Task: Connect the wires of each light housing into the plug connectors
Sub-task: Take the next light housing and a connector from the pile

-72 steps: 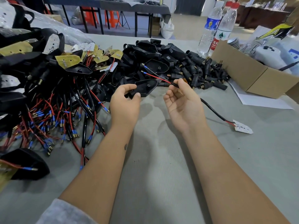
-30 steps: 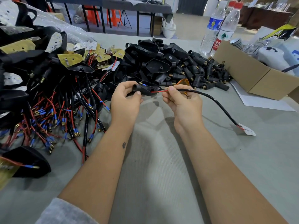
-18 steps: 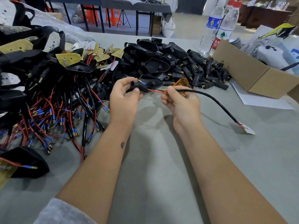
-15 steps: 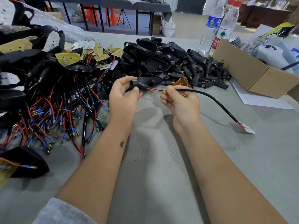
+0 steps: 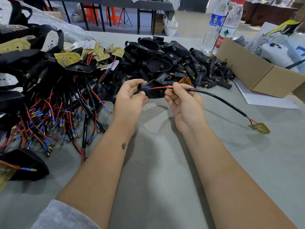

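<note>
Crowding behind both hands, black housings [image 5: 158, 64] and wired boards [image 5: 66, 59].

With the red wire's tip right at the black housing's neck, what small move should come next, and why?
Probably feed the wire further in. The left hand grips the housing by its round neck, and the right hand pinches the red wire just behind its blue-sleeved tip, which sits at the neck's opening. The black cable trails loose, so there is slack to push.
</note>
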Demonstrator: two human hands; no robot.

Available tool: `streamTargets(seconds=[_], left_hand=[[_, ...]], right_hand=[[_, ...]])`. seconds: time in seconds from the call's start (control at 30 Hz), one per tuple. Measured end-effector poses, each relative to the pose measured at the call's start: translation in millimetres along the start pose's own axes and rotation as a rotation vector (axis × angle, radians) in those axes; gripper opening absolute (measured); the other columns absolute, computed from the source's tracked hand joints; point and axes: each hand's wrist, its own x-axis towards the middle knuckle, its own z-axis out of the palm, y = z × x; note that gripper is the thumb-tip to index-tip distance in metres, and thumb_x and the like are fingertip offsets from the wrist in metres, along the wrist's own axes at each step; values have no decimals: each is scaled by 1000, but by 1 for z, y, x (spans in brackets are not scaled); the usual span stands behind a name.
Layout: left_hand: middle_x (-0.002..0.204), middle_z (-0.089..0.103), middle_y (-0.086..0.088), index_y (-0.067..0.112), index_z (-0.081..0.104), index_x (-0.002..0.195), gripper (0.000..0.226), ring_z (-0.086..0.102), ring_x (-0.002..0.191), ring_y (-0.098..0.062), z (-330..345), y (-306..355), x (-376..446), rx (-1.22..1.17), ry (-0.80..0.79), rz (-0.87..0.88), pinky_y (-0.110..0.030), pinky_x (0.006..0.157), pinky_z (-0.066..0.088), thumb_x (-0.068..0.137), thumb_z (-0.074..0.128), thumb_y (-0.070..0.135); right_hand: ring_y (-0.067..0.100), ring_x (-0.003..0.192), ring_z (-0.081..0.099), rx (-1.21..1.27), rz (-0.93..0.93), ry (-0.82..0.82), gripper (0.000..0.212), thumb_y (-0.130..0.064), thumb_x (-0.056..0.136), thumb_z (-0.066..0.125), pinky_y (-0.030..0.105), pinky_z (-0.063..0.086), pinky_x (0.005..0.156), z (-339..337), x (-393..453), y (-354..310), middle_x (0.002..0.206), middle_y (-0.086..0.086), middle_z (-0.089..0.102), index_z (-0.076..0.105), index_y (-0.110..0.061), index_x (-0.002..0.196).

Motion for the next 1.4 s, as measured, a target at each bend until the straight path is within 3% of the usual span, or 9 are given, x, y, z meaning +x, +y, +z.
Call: streamTargets(seconds=[0.17,0.4,0.6,0.73,0.9,1.07,1.27,1.4], left_hand=[[112,66,-3,23,60,101,34,68,99,-12,1,-1,0,59,-7,21,-24,83,55,95,47,-8],[108,68,4,19,60,101,35,68,100,-11,0,4,2,-99,-28,-40,-23,82,55,95,42,-11],[108,68,1,19,62,102,32,66,97,-9,1,3,-3,24,-71,-10,-22,83,55,94,48,-8],[113,66,-5,19,59,104,30,65,96,-7,1,3,-5,52,-79,5,-20,81,54,95,48,-7],[102,68,-3,19,60,104,30,68,91,-5,0,3,-4,35,-62,2,-20,80,55,94,51,-7],[103,66,-2,20,55,115,32,66,101,-13,-1,2,-1,-26,-15,-41,-24,83,56,92,59,-2],[97,70,5,22,61,107,25,69,95,-8,1,3,-2,-37,-44,-53,-23,79,56,92,63,4],[100,69,-1,20,63,104,20,68,100,-13,2,2,-3,-64,-58,-70,-23,82,55,93,61,4]], right_hand=[[10,63,68,74,55,-23,11,-3,95,59,21,57,63,-3,1,-2,70,4,71,60,-8,85],[19,71,74,124,76,-13,13,-10,101,51,26,58,64,-2,3,1,73,11,72,55,-7,88],[18,73,73,52,115,-93,10,-8,99,54,27,60,70,0,-1,0,77,11,74,60,-4,92],[17,72,73,119,181,-112,11,-7,100,51,23,58,64,1,-2,0,79,13,73,59,1,99],[16,71,73,95,175,-111,10,-5,100,51,23,58,65,0,-2,1,77,11,73,58,-4,92],[15,68,73,85,135,-74,13,-2,99,52,23,58,65,1,-2,3,74,10,73,58,-6,88],[17,73,73,110,102,-56,12,1,98,51,24,59,70,0,-2,3,83,12,71,56,-7,91],[16,70,72,83,135,-106,13,0,98,51,24,59,68,0,-4,0,79,11,72,58,-8,89]])
